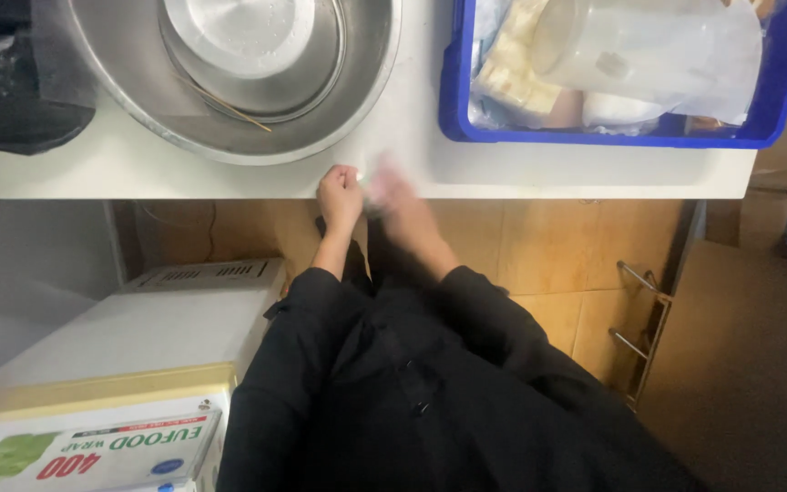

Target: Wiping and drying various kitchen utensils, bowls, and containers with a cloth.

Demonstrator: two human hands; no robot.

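Two hands: both sit together at the near edge of the white worktop (pixel 229 178), just below the big steel bowl.
Left hand (pixel 340 196): curled into a loose fist, knuckles against the worktop edge; whether anything is inside the fist cannot be told.
Right hand (pixel 403 205): blurred by motion, fingers pointing up toward the edge; how wide it stands cannot be told.
Pale thing (pixel 368 187): a small whitish smear between the two hands, right at the worktop edge; too blurred to say what it is or which hand has it.
Key relation: the pale thing lies between the hands, touching or nearly touching both, with neither hand clearly nearer.
Steel bowl (pixel 120 82): large, on the worktop up and left of the hands, with a smaller steel bowl (pixel 252 55) nested in it and a thin stick (pixel 229 107) lying across.
Blue crate (pixel 453 91): up and right of the hands, well apart, holding a clear plastic jug (pixel 630 46) and wrapped packets.
Below: a white box (pixel 138 328) to the left, tiled floor (pixel 539 246) under the worktop.
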